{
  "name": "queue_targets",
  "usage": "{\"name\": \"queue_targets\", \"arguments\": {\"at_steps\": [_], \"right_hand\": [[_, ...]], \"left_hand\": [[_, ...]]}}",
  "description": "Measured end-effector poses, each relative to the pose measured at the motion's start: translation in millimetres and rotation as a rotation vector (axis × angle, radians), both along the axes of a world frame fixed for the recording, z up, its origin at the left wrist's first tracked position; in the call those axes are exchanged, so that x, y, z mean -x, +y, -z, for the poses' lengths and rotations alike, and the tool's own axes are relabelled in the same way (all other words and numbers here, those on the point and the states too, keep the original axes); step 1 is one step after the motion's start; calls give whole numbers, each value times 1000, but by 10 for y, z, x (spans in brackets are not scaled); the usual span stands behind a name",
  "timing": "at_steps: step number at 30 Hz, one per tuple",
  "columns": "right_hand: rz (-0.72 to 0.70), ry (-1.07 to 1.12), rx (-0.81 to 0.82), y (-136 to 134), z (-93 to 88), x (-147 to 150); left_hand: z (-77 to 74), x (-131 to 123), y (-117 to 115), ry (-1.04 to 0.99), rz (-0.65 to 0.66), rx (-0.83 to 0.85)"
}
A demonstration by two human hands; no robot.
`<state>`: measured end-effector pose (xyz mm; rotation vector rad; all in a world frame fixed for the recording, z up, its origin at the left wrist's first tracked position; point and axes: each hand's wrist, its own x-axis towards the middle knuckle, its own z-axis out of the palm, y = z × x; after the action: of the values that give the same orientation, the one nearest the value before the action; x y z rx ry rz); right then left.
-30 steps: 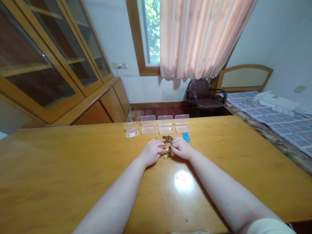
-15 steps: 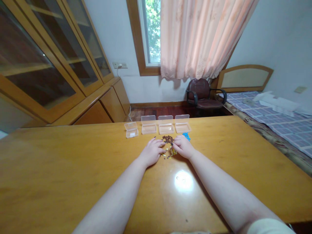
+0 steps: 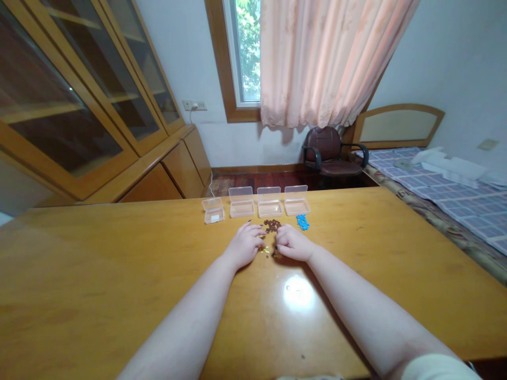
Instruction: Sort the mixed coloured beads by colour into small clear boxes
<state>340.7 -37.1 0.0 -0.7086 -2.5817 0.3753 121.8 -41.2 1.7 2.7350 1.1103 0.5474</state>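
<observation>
Fingers slightly spread and bent, the left hand (image 3: 242, 248) rests on a wooden table (image 3: 119, 264) beside scattered small yellow pieces (image 3: 264, 250). Opposite, the right hand (image 3: 293, 244) curls over the table at their right; whether it pinches any cannot be told. Brown pieces (image 3: 273, 226) lie just beyond, between the hands; blue pieces (image 3: 303, 222) lie farther right, near four open clear boxes (image 3: 270, 215).

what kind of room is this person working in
Probably a bedroom, perhaps doubling as a study: there is a bed with a checked cover on the right, a glass-fronted cabinet on the left, and an office-style armchair below the curtain.
</observation>
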Motion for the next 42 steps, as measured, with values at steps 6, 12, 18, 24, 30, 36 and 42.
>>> {"name": "queue_targets", "arguments": {"at_steps": [6, 12, 18, 24, 30, 36, 42], "right_hand": [[86, -40, -26, -4, -21, 17], [247, -44, -55, 7, -15, 0], [343, 24, -45, 50, 19, -53], [333, 5, -44, 43, 20, -53], [315, -35, -50, 37, 15, -34], [403, -59, -80, 45, 23, -23], [92, -47, -55, -38, -56, 12]], "left_hand": [[6, -12, -27, -77, 128, -3], [3, -38, -54, -79, 216, 19], [-15, -60, -76, -24, 192, 84], [-6, -67, -64, 30, 61, 57], [13, -68, -51, 36, -92, 57], [6, -66, -49, 15, -99, 28], [13, -17, -13, -75, -118, -15]]}}
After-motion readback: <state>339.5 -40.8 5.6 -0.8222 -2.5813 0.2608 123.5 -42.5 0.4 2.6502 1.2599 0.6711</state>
